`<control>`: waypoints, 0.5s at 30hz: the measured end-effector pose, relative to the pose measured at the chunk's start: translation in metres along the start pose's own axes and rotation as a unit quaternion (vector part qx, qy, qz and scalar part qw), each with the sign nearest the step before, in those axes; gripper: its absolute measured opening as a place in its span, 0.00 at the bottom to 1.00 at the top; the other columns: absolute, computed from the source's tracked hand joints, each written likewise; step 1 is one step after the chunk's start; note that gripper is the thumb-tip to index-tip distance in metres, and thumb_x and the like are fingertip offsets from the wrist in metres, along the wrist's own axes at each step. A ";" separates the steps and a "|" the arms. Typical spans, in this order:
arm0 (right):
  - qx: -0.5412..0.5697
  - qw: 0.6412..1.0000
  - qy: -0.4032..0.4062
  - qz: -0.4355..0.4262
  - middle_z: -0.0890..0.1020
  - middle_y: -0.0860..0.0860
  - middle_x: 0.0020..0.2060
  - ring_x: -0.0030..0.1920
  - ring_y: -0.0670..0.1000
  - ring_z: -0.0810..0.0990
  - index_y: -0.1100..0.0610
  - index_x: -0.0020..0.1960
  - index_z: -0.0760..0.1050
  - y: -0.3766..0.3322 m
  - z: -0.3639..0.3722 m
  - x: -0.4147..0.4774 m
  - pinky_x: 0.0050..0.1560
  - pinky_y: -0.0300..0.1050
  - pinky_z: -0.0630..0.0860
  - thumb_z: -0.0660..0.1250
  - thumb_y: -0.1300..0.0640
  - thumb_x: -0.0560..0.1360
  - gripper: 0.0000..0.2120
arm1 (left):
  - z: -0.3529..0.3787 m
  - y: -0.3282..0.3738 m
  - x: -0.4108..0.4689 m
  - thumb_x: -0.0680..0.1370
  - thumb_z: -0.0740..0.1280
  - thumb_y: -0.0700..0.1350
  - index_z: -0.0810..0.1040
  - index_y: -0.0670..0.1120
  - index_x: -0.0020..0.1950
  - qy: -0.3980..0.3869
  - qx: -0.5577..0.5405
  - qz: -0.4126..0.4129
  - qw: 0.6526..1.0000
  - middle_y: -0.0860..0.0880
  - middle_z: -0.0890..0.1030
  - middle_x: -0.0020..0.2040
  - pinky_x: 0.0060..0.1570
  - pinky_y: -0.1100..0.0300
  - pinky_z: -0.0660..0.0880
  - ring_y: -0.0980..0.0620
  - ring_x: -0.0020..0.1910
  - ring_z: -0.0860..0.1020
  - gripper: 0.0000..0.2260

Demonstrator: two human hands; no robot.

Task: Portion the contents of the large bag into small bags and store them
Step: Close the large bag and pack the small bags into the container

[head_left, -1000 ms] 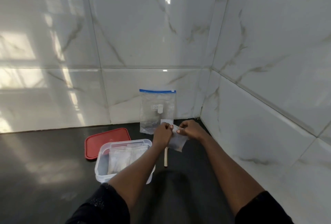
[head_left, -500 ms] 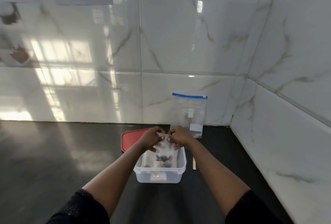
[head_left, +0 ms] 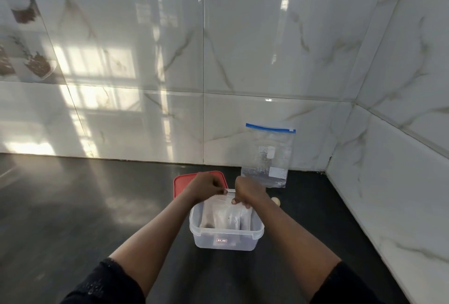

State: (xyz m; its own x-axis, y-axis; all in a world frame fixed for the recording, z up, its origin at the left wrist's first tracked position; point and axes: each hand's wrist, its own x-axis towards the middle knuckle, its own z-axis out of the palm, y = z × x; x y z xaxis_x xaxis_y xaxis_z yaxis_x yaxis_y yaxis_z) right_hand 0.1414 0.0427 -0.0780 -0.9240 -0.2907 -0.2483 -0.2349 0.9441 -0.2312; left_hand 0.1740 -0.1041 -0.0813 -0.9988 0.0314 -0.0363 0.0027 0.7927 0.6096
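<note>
Home kitchen, glossy marble-look wall tiles (head_left: pixel 243 36), dark counter (head_left: pixel 73 206) in a corner, food container (head_left: pixel 226 238) lower centre

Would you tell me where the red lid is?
Head view: the red lid lies on the counter behind and left of the clear container, partly hidden by the left hand.

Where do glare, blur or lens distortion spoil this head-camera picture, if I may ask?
Head view: window light glares off the glossy wall tiles at left and pools on the dark counter; head view: tile joints bow from wide-angle distortion; head view: the small bag pinched by the left hand and right hand looks smeared, contents unreadable.
</note>
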 end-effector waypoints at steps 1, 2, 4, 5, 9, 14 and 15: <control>0.011 1.000 0.011 0.007 0.82 0.59 0.53 0.51 0.57 0.81 0.63 0.50 0.75 0.000 -0.004 0.008 0.53 0.48 0.76 0.72 0.54 0.72 0.13 | -0.006 -0.004 0.003 0.74 0.69 0.45 0.83 0.43 0.45 0.030 -0.036 -0.008 0.999 0.47 0.83 0.43 0.44 0.62 0.73 0.53 0.41 0.78 0.07; 0.027 0.999 0.027 0.013 0.81 0.59 0.53 0.50 0.56 0.81 0.63 0.48 0.76 0.001 -0.008 0.014 0.54 0.48 0.76 0.72 0.54 0.72 0.12 | -0.011 -0.008 0.005 0.74 0.68 0.44 0.83 0.42 0.44 0.060 -0.069 -0.025 0.995 0.46 0.83 0.41 0.43 0.62 0.72 0.52 0.40 0.78 0.07; 0.074 0.995 0.068 0.023 0.81 0.58 0.52 0.52 0.56 0.81 0.62 0.52 0.77 0.001 -0.013 0.028 0.55 0.49 0.77 0.71 0.56 0.73 0.11 | -0.016 -0.024 0.013 0.75 0.67 0.43 0.83 0.42 0.43 0.104 -0.110 -0.087 0.985 0.45 0.82 0.40 0.44 0.60 0.72 0.48 0.41 0.79 0.07; 0.101 0.991 0.082 0.027 0.82 0.58 0.52 0.52 0.56 0.81 0.61 0.54 0.78 0.001 -0.014 0.034 0.55 0.49 0.78 0.70 0.58 0.73 0.11 | -0.017 -0.034 0.017 0.75 0.65 0.41 0.82 0.42 0.43 0.114 -0.113 -0.127 0.979 0.44 0.82 0.40 0.44 0.60 0.72 0.46 0.42 0.78 0.07; 0.160 0.986 0.051 0.023 0.83 0.61 0.51 0.45 0.54 0.79 0.65 0.55 0.79 -0.003 -0.010 0.059 0.53 0.47 0.77 0.69 0.60 0.74 0.12 | -0.012 -0.066 0.030 0.74 0.58 0.34 0.76 0.35 0.38 0.084 -0.094 -0.261 0.957 0.37 0.78 0.42 0.44 0.54 0.74 0.41 0.44 0.76 0.09; 0.143 0.989 -0.035 0.015 0.81 0.61 0.51 0.44 0.53 0.75 0.68 0.55 0.78 -0.018 -0.003 0.088 0.49 0.47 0.75 0.68 0.60 0.75 0.13 | 0.001 -0.093 0.042 0.78 0.56 0.38 0.74 0.33 0.57 0.080 -0.129 -0.347 0.925 0.36 0.77 0.58 0.57 0.52 0.72 0.38 0.58 0.75 0.14; 0.134 0.989 -0.052 0.018 0.80 0.60 0.47 0.42 0.52 0.74 0.67 0.52 0.78 -0.021 -0.002 0.092 0.46 0.46 0.74 0.68 0.59 0.75 0.12 | 0.003 -0.098 0.046 0.78 0.56 0.39 0.74 0.33 0.58 0.080 -0.137 -0.359 0.920 0.36 0.77 0.59 0.58 0.52 0.71 0.38 0.58 0.75 0.14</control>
State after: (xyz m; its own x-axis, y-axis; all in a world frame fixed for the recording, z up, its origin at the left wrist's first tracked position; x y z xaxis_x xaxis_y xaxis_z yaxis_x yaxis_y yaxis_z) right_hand 0.0602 -0.0036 -0.0944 -0.8913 -0.2844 -0.3531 -0.1006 0.8834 -0.4576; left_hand 0.1280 -0.1788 -0.1452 -0.7325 -0.5480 -0.4040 -0.6511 0.3907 0.6507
